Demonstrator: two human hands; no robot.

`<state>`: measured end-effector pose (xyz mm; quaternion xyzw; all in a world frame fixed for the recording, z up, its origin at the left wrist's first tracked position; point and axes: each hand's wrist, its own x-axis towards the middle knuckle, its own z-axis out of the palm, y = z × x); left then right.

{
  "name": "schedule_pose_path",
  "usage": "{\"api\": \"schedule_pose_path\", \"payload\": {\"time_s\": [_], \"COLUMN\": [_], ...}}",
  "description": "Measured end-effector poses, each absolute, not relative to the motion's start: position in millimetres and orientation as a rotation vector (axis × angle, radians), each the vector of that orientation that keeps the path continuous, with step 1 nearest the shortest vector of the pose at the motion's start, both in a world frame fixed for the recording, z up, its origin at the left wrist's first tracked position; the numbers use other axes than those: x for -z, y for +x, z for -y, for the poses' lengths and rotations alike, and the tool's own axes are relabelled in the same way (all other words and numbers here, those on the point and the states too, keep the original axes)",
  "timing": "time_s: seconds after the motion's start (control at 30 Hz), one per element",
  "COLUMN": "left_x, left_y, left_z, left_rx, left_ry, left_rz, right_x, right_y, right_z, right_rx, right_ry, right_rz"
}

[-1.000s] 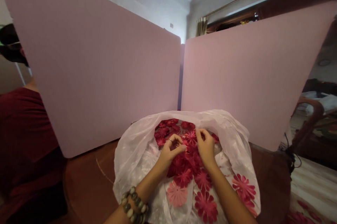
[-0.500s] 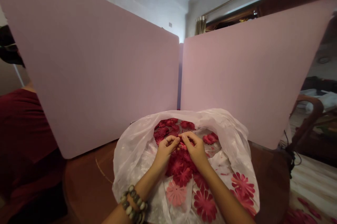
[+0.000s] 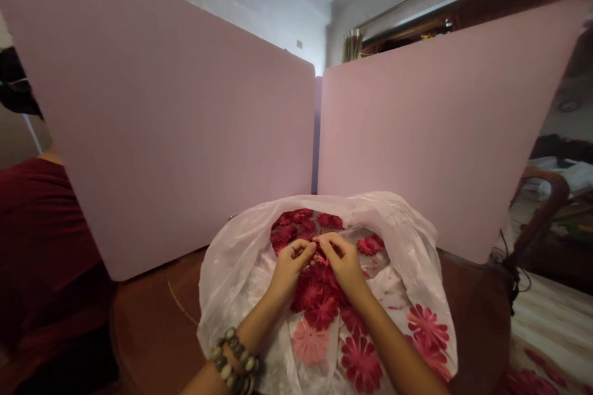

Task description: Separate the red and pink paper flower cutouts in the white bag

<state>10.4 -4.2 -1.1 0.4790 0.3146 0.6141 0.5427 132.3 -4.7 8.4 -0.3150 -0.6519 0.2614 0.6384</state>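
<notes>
My left hand (image 3: 294, 262) and my right hand (image 3: 340, 256) meet above the open plastic bag, thumbs and fingers pinched together. Between the fingertips is a small part of a red artificial flower (image 3: 319, 254), mostly hidden by the fingers. Below the hands lies a heap of dark red flowers (image 3: 319, 305) with many-petalled flat shapes. A paler pink flower (image 3: 310, 340) and a red one (image 3: 361, 361) lie nearer me. More pinkish-red flowers (image 3: 427, 326) rest at the right, on the white bag (image 3: 236, 259). A ring and a beaded bracelet are on my left side.
The bag stands on a round brown table (image 3: 152, 308). Two tall pink panels (image 3: 194, 135) rise behind it. At the far left sits a person in a red top (image 3: 37, 216). A wooden chair (image 3: 546, 185) and red petals on the floor (image 3: 532, 379) are at right.
Almost nothing differs. Both hands keep their pinch in the same place, with only a very slight shift of the fingers.
</notes>
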Motion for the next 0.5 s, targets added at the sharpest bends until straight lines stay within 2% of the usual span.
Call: {"api": "schedule_pose_path", "payload": {"time_s": [0.2, 0.5], "left_x": [-2.6, 0.4], "left_y": [13.4, 7.1], "left_z": [6.9, 5.7], "left_rx": [-1.409, -1.174], "left_ry": [0.969, 0.729], "left_rz": [-0.672, -0.569], "right_x": [-7.8, -7.0], "right_y": [134.2, 139.3], "right_z": [4.1, 3.4], "right_rx": [-0.475, -0.053], "right_ry": [-0.702, -0.765], "right_rz": [1.547, 1.775]}}
